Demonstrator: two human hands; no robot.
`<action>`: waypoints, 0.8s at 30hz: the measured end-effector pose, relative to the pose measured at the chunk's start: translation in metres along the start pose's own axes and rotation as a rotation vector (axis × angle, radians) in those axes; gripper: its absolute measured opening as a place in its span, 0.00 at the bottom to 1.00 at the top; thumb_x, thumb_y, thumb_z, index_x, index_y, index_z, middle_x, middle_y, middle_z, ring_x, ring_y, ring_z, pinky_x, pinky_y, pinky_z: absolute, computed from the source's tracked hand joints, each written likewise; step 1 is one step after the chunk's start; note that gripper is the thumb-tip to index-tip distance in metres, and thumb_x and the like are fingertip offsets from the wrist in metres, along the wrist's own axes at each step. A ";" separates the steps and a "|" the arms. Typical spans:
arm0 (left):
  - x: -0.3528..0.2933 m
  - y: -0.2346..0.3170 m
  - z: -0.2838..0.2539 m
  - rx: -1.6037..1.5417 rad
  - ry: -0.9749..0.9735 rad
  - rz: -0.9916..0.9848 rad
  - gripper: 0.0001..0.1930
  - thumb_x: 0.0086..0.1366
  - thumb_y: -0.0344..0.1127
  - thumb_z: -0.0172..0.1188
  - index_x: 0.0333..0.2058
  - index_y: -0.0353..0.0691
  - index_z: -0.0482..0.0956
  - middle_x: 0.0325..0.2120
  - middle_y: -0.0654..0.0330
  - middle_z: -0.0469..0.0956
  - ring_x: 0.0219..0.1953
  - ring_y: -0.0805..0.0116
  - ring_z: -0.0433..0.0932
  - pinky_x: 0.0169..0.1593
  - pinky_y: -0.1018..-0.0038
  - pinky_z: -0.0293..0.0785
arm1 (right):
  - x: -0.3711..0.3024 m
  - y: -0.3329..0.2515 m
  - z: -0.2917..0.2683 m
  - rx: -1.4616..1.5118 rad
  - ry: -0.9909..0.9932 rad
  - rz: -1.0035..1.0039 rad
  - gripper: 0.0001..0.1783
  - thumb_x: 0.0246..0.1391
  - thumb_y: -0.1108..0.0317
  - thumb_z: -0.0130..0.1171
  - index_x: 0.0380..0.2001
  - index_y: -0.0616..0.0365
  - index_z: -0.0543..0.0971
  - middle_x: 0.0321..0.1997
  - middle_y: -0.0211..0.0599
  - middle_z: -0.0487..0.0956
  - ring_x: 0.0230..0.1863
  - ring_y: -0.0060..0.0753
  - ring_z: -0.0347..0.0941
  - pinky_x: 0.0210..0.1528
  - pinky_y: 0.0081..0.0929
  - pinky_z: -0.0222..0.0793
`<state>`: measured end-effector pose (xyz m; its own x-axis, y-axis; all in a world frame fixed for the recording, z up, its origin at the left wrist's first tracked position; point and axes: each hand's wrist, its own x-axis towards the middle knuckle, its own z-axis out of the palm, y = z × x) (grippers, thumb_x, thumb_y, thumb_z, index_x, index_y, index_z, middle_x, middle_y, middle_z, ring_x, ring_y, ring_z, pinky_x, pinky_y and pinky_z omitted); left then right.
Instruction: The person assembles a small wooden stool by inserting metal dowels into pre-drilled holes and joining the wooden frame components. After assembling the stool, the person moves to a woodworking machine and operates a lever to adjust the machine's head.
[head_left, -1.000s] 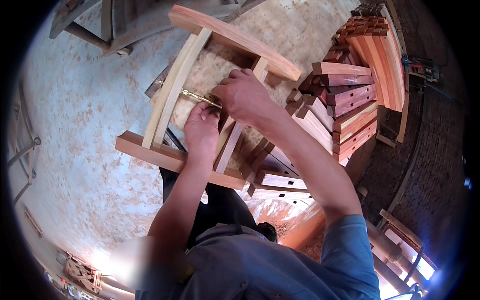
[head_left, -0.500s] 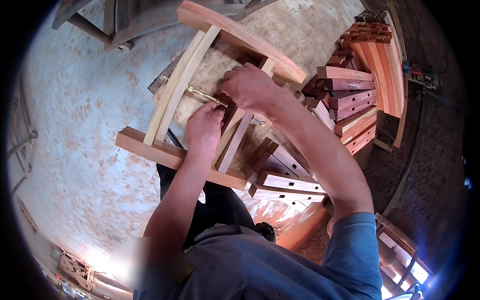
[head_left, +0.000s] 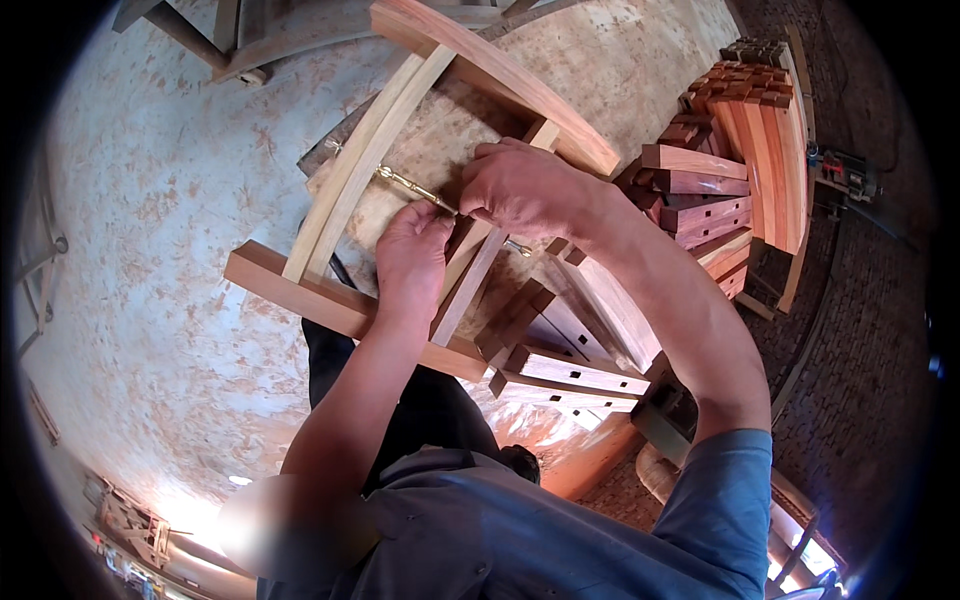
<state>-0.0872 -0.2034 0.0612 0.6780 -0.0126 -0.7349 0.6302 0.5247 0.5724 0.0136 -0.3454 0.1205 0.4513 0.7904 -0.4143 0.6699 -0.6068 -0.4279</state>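
Observation:
A wooden frame (head_left: 352, 170) lies in front of me, with two long rails joined by paler slats. A thin turned brass-coloured rod (head_left: 408, 184) crosses it from the left slat toward the middle slats (head_left: 470, 285); its knobbed end shows beyond them. My left hand (head_left: 412, 252) is closed, thumb and fingertips pinching at the rod beside the middle slats. Just above and to the right, my right hand (head_left: 528, 190) is curled over the upper part of those slats, knuckles up. Its fingertips and whatever they grip are hidden.
Several mortised wood pieces (head_left: 575, 370) lie close to the frame's right side. Farther right stand stacks of reddish timber (head_left: 755, 160). A metal-legged stand (head_left: 350, 50) is at the far left. The floor (head_left: 180, 270) is pale and stained.
The frame appears slightly shifted as the view moves. My right hand has moved slightly right and down, its elbow farther out. My left hand stays by the rod.

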 end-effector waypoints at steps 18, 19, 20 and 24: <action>-0.001 -0.007 0.008 -0.167 0.023 0.049 0.15 0.60 0.17 0.55 0.47 0.28 0.70 0.38 0.56 0.78 0.41 0.72 0.76 0.47 0.79 0.72 | -0.005 -0.011 0.009 0.030 0.070 0.098 0.03 0.46 0.68 0.61 0.24 0.54 0.78 0.27 0.31 0.76 0.41 0.36 0.70 0.48 0.33 0.63; -0.002 -0.007 0.009 -0.151 0.020 0.061 0.15 0.60 0.17 0.54 0.47 0.27 0.70 0.38 0.55 0.78 0.41 0.72 0.77 0.47 0.78 0.73 | -0.005 -0.012 0.008 0.019 0.071 0.102 0.03 0.45 0.69 0.61 0.25 0.54 0.78 0.27 0.31 0.76 0.41 0.36 0.70 0.48 0.33 0.63; -0.002 -0.007 0.009 -0.134 0.017 0.071 0.15 0.60 0.17 0.54 0.46 0.27 0.70 0.38 0.55 0.78 0.41 0.71 0.77 0.47 0.78 0.73 | -0.006 -0.013 0.008 0.058 0.095 0.134 0.03 0.45 0.69 0.62 0.26 0.54 0.78 0.27 0.32 0.76 0.41 0.36 0.71 0.48 0.33 0.63; -0.003 -0.007 0.013 -0.157 0.009 0.094 0.14 0.60 0.16 0.54 0.46 0.27 0.70 0.38 0.55 0.78 0.40 0.72 0.77 0.46 0.79 0.73 | -0.007 -0.015 0.007 0.122 0.129 0.188 0.05 0.46 0.70 0.63 0.28 0.54 0.78 0.27 0.34 0.76 0.40 0.37 0.71 0.48 0.34 0.63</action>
<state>-0.0888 -0.2182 0.0637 0.7273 0.0498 -0.6845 0.4969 0.6498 0.5752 -0.0040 -0.3424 0.1237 0.6378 0.6621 -0.3935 0.4944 -0.7437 -0.4500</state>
